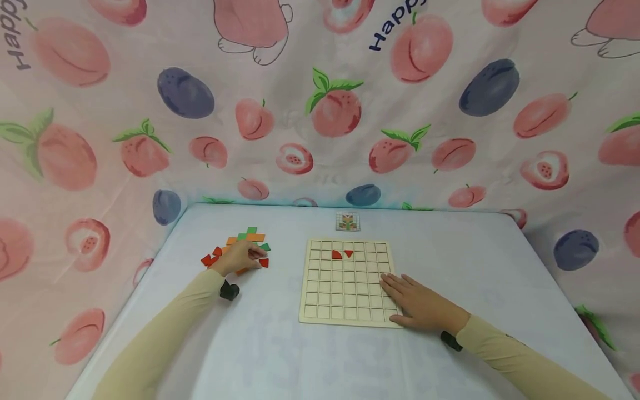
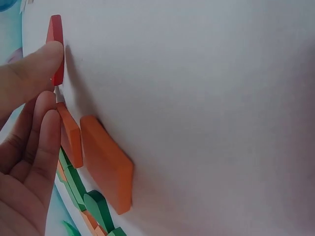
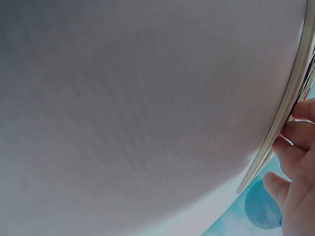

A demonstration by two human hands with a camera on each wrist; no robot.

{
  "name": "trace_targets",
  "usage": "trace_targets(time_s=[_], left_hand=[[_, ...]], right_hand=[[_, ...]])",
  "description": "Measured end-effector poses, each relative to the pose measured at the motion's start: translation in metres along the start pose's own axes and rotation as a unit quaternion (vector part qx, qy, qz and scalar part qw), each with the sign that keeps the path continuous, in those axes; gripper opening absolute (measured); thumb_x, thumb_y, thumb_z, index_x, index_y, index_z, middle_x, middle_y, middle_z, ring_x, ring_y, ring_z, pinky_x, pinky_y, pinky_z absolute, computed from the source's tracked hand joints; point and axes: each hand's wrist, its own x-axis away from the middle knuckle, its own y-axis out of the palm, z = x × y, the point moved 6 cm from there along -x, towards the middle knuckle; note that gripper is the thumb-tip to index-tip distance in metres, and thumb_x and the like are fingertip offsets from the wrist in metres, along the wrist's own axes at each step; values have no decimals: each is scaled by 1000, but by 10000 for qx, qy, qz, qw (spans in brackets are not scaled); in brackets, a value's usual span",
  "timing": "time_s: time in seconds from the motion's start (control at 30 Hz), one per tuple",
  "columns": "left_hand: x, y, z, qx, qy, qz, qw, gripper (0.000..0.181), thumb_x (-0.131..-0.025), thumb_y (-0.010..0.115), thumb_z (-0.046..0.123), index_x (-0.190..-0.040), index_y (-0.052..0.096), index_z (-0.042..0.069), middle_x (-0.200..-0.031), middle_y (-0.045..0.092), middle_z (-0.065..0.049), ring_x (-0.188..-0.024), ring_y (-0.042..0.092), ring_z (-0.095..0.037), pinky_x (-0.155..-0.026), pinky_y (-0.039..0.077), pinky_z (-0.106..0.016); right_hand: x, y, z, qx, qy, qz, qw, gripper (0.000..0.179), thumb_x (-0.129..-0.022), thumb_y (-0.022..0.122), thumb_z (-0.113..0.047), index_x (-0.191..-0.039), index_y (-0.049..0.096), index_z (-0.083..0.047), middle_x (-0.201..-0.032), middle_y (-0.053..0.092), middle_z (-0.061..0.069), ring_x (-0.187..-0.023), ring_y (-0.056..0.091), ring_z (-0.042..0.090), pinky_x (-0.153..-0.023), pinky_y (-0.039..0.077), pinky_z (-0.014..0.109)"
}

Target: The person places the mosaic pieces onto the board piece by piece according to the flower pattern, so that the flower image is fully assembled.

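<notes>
My left hand is at the pile of coloured pieces, its thumb and fingers pinching a small red piece with one rounded side. Beside those fingers in the left wrist view lie orange diamond pieces and green pieces. Flat and with fingers extended, my right hand rests on the right edge of a pale wooden grid board. Two red pieces sit in the board's upper cells: a quarter-round piece and a triangle.
Behind the board lies a small pattern card with a coloured design on a grid. More red pieces are left of my left hand, and orange and green pieces are beyond it. A fruit-print cloth hangs behind the white table.
</notes>
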Motion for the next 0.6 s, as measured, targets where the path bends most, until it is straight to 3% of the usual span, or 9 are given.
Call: trace_targets(time_s=[0.17, 0.33, 0.5, 0.6], left_hand=[[-3, -1, 4, -305, -75, -21, 9995, 20, -80, 70, 0, -99, 73, 5, -93, 64, -8, -81, 53, -17, -71, 47, -25], [-9, 1, 8, -531, 183, -47, 9984, 21, -79, 68, -4, -98, 74, 5, -92, 67, -7, -78, 53, -15, -68, 46, -22], [-13, 4, 14, -465, 336, 4, 9984, 22, -79, 68, -5, -98, 74, 3, -94, 69, -9, -80, 55, -15, -71, 48, -23], [-14, 5, 16, -358, 144, 116, 9992, 22, -78, 70, -3, -99, 73, 4, -96, 69, -9, -82, 55, -16, -72, 48, -24]], right_hand=[[0, -1, 0, -41, -8, 7, 10000, 75, -93, 47, -51, -146, 30, 0, -153, 28, 16, -141, 28, 31, -112, 28, 49], [0, -2, -1, -54, -17, 19, 10000, 74, -94, 47, -50, -146, 30, 0, -153, 28, 16, -141, 28, 31, -112, 28, 49], [0, -2, -1, -57, -13, 15, 10000, 75, -94, 47, -51, -145, 30, 0, -153, 28, 16, -141, 28, 31, -112, 28, 49], [0, -1, -1, -49, -11, 36, 10000, 75, -94, 47, -51, -145, 31, 0, -153, 28, 16, -141, 29, 31, -112, 28, 49]])
